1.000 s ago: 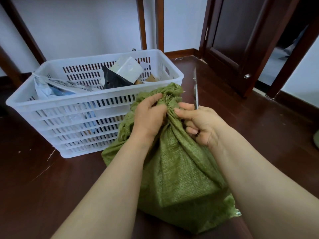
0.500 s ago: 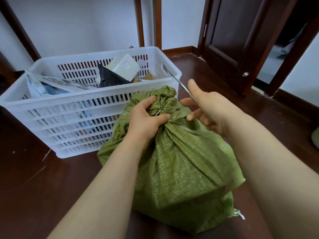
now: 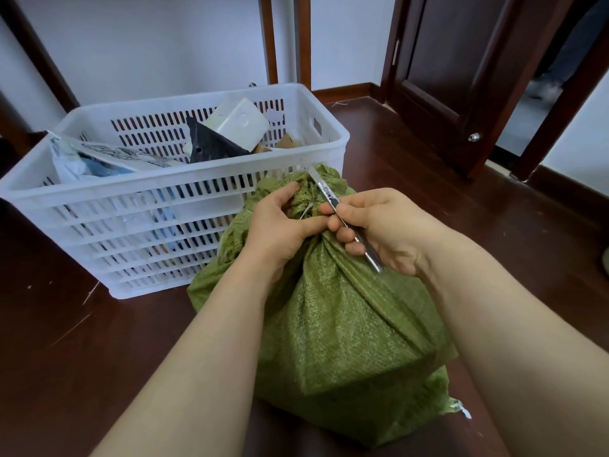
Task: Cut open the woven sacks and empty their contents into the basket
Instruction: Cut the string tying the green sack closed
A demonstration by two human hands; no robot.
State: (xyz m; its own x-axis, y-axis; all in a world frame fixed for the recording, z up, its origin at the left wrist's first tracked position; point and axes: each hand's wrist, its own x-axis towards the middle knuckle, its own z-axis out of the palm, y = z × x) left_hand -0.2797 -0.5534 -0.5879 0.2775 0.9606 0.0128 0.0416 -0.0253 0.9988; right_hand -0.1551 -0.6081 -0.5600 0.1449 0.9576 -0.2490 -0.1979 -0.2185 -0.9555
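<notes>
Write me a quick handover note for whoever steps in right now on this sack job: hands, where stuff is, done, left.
Left hand: gripping the tied neck of the green woven sack.
Right hand: holding the utility knife, blade pointing up beside the bunched top, near the white tie.
Sack stands on the floor against the white basket, which already holds packages.
Done: neck steadied, knife positioned.
Left: cut the tie, open the sack, empty it into the basket.

- Coarse woven green sack, matt, rough.
- White slotted plastic basket, smooth, faintly glossy.
- Slim shiny metal knife.
- Dark polished wood floor, glossy.
- Dark lacquered wood door.
</notes>
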